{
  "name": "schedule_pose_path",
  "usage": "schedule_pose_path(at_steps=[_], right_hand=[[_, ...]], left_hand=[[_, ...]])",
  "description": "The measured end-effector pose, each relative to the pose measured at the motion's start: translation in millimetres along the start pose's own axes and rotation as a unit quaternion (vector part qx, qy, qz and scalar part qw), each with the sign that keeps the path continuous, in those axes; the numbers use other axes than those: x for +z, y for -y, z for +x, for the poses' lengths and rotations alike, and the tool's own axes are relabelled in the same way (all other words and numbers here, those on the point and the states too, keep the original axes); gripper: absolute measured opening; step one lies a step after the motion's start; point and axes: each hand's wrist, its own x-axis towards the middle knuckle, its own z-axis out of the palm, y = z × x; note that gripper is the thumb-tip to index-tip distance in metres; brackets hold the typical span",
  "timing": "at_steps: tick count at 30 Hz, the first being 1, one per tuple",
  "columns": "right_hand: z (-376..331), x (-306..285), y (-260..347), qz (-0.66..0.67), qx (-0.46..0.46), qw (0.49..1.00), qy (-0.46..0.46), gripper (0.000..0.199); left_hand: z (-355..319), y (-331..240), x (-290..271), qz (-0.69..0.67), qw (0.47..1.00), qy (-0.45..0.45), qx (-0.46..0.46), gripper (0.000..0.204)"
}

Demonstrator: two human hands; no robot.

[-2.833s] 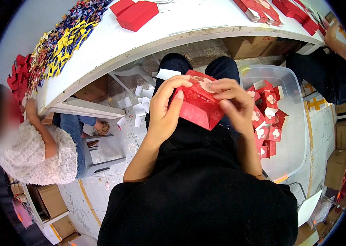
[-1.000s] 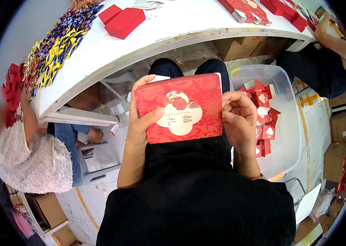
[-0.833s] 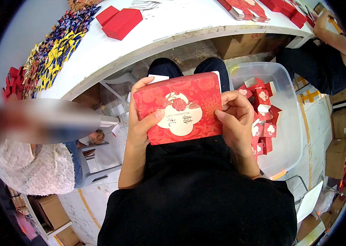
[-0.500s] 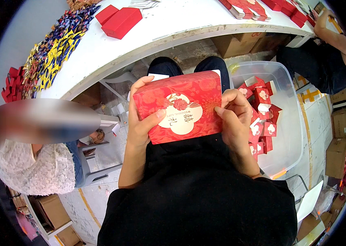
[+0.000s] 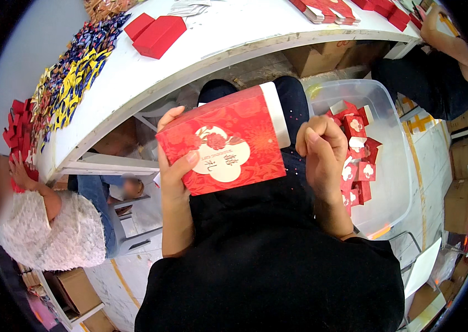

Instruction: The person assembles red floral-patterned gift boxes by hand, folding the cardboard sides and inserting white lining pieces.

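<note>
A red floral gift box (image 5: pixel 250 124) with a cream flower-shaped panel is held over my lap, tilted so its right end points up and away. My left hand (image 5: pixel 174 174) grips its left end, thumb on the front and fingers behind. At the right end a plain white flap or lining (image 5: pixel 276 115) sticks out. My right hand (image 5: pixel 324 155) is apart from the box, just right of it, with fingers curled and the thumb against them; anything inside is hidden. Beyond that hand stands a clear plastic tub (image 5: pixel 392 182) holding several small red boxes (image 5: pixel 356 126).
Ahead curves a white table (image 5: pixel 212 39) with red boxes (image 5: pixel 160 37), a heap of yellow and blue wrapped pieces (image 5: pixel 79 83) and flat red cartons (image 5: pixel 331 11). A person in white (image 5: pixel 59 232) sits at left, another in black (image 5: pixel 433 77) at far right. Cardboard boxes (image 5: pixel 322 55) stand under the table.
My right hand has let go of the box's right end and drawn away. The box has moved left and tilted, baring more white at its right end. The person at left has reached to the red pile.
</note>
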Motion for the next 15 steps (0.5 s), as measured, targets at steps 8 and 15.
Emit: schedule_pose_path(at_steps=[8,15], right_hand=[[-1,15,-10,-0.143,0.062,0.988,0.012,0.029],[-5,20,-15,-0.117,0.080,0.990,-0.021,0.013]], left_hand=[[-2,3,1,-0.020,1.000,0.012,0.000,0.087],[-4,5,3,-0.019,0.999,0.028,0.005,0.087]])
